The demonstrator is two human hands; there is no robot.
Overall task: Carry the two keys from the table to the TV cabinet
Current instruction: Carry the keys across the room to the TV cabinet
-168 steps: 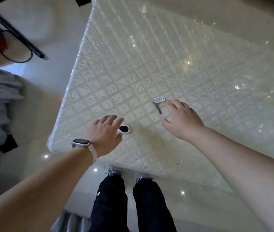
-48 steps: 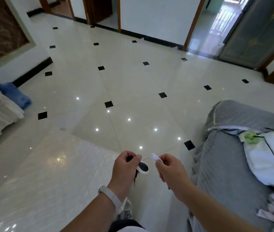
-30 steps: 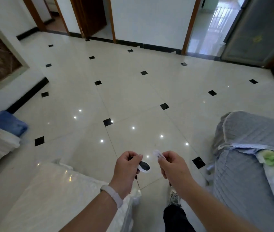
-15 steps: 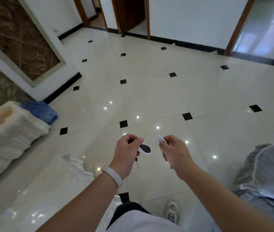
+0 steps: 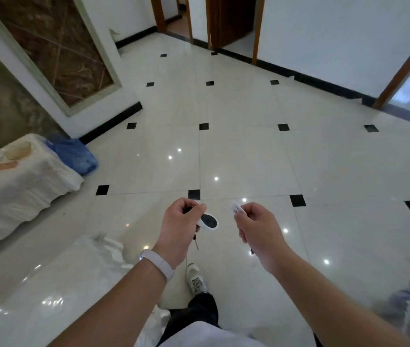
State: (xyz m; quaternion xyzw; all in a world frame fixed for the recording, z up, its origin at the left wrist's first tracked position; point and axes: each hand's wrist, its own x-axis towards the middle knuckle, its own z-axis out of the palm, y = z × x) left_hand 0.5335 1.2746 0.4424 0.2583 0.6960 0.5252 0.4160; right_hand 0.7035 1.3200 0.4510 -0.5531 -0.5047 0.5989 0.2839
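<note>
Two hands are held out over the pale tiled floor (image 5: 249,151), each closed on a key. At the far left stands a low cloth-draped piece of furniture (image 5: 16,186). The left hand (image 5: 180,227) pinches the key with the black-and-white oval fob (image 5: 208,222), its blade hanging below. Just beside it, the right hand (image 5: 257,227) closes its grip on the white-tagged key (image 5: 236,208).

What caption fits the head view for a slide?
Mid-carry over tiled floor: left hand holds oval-tagged key, right hand white-tagged key.
</note>
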